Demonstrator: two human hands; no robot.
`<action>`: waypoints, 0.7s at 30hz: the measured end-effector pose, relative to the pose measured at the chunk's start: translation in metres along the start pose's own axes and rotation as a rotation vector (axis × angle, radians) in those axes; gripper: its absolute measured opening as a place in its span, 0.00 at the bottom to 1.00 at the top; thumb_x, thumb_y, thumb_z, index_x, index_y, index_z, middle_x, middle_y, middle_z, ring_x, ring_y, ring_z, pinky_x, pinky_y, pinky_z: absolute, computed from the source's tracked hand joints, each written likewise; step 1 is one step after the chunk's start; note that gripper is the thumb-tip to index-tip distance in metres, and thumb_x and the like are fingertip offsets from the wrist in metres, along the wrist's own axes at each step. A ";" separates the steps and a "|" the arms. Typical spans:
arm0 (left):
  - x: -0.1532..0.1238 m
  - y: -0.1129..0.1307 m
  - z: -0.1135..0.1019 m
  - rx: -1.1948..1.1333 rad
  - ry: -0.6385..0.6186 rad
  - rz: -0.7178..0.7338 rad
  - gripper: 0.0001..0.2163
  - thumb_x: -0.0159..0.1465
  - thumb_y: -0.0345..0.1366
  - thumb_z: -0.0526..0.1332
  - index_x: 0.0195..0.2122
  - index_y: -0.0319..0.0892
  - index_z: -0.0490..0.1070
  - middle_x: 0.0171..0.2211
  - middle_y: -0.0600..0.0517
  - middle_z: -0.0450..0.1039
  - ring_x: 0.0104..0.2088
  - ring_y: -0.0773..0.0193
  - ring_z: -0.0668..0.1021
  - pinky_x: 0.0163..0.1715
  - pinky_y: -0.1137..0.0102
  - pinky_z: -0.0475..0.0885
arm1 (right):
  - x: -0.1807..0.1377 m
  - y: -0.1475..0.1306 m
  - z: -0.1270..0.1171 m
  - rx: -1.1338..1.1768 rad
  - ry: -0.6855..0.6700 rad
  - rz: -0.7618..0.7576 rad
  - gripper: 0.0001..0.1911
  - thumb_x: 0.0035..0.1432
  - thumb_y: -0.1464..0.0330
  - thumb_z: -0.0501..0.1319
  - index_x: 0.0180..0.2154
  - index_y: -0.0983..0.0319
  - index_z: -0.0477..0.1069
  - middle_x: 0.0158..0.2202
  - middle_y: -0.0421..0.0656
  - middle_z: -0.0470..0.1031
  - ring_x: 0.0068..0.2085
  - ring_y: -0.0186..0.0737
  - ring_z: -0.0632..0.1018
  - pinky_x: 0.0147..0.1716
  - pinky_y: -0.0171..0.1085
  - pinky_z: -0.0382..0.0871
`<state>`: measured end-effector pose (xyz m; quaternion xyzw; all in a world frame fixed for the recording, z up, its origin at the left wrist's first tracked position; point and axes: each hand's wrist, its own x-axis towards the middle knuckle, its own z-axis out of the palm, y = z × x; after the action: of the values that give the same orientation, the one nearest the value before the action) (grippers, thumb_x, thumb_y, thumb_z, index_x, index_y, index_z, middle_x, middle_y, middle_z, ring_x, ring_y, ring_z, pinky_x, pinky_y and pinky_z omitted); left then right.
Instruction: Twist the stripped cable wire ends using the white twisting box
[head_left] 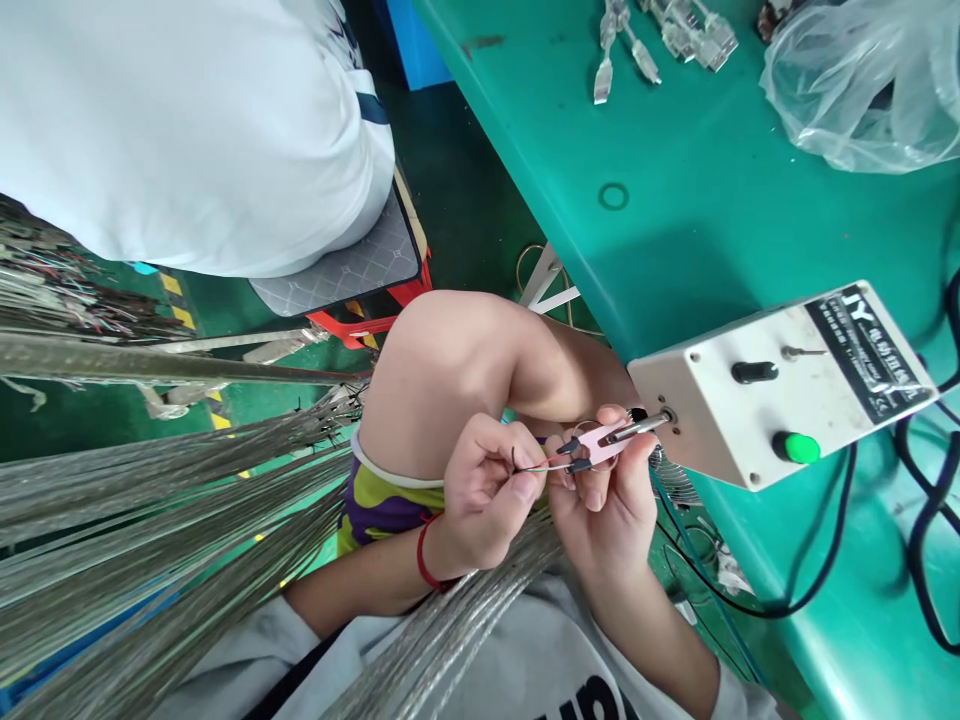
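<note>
Beside green table (pixel 720 200), left hand (pixel 487 485) pinching wires (pixel 553 463), right hand (pixel 606 520) gripping pink piece (pixel 596 443), green floor (pixel 476 200)

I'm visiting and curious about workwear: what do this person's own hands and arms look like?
The left hand and right hand are both gloveless. A thin red band circles the left wrist; none shows on the right. Grey sleeves leave the forearms largely uncovered.

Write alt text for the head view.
A person's bare left grip pinches thin wires while the right grip touches a pink forked piece at the metal clamp of a white box. The box rests on a green table; a white-clad co-worker sits nearby.
</note>
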<state>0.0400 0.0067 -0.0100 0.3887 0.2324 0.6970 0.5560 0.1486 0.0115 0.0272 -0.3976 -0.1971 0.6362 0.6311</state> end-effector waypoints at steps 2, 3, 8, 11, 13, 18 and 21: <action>0.000 0.000 0.000 0.007 -0.007 0.003 0.06 0.84 0.37 0.68 0.50 0.47 0.72 0.33 0.60 0.68 0.25 0.72 0.65 0.30 0.77 0.70 | 0.000 0.000 0.000 0.030 -0.016 0.005 0.16 0.75 0.45 0.79 0.48 0.47 0.88 0.16 0.30 0.49 0.24 0.41 0.59 0.28 0.35 0.69; 0.000 0.000 0.000 0.008 -0.009 0.001 0.06 0.84 0.37 0.68 0.50 0.47 0.72 0.33 0.59 0.69 0.26 0.72 0.65 0.32 0.76 0.72 | 0.000 0.001 0.000 0.035 -0.015 0.009 0.16 0.74 0.45 0.79 0.48 0.47 0.88 0.16 0.29 0.49 0.24 0.40 0.60 0.29 0.34 0.69; 0.000 0.001 0.000 0.003 -0.008 -0.029 0.05 0.85 0.37 0.68 0.50 0.47 0.73 0.33 0.59 0.71 0.27 0.70 0.68 0.36 0.74 0.76 | 0.000 0.001 0.000 0.022 0.057 0.028 0.21 0.70 0.41 0.81 0.46 0.49 0.87 0.15 0.28 0.51 0.24 0.38 0.61 0.29 0.33 0.71; 0.001 0.001 0.001 0.003 -0.011 -0.044 0.05 0.85 0.38 0.68 0.50 0.48 0.74 0.33 0.59 0.71 0.28 0.70 0.69 0.37 0.74 0.77 | 0.000 0.001 0.000 -0.013 0.075 0.017 0.23 0.69 0.40 0.82 0.46 0.50 0.87 0.14 0.29 0.52 0.23 0.40 0.61 0.29 0.35 0.70; 0.002 0.001 0.002 0.002 -0.010 -0.050 0.05 0.85 0.38 0.68 0.50 0.48 0.74 0.33 0.59 0.70 0.28 0.70 0.70 0.38 0.74 0.78 | 0.000 0.000 -0.001 -0.052 0.074 0.017 0.24 0.68 0.38 0.81 0.47 0.49 0.86 0.14 0.29 0.52 0.23 0.41 0.61 0.28 0.36 0.70; 0.002 0.001 0.002 0.006 -0.031 -0.043 0.05 0.85 0.38 0.68 0.50 0.47 0.74 0.34 0.58 0.71 0.27 0.69 0.70 0.37 0.73 0.78 | 0.003 0.002 -0.003 -0.079 0.009 0.021 0.26 0.69 0.35 0.78 0.48 0.48 0.85 0.15 0.28 0.49 0.23 0.42 0.60 0.27 0.38 0.68; 0.001 0.001 -0.002 0.023 -0.052 -0.043 0.04 0.85 0.38 0.67 0.51 0.47 0.74 0.34 0.58 0.72 0.27 0.69 0.69 0.35 0.74 0.77 | 0.004 -0.001 -0.010 -0.142 -0.061 0.012 0.30 0.70 0.33 0.75 0.50 0.51 0.87 0.15 0.29 0.55 0.22 0.41 0.62 0.27 0.39 0.68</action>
<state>0.0382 0.0079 -0.0101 0.4081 0.2342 0.6719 0.5720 0.1573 0.0125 0.0210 -0.4227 -0.2585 0.6362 0.5913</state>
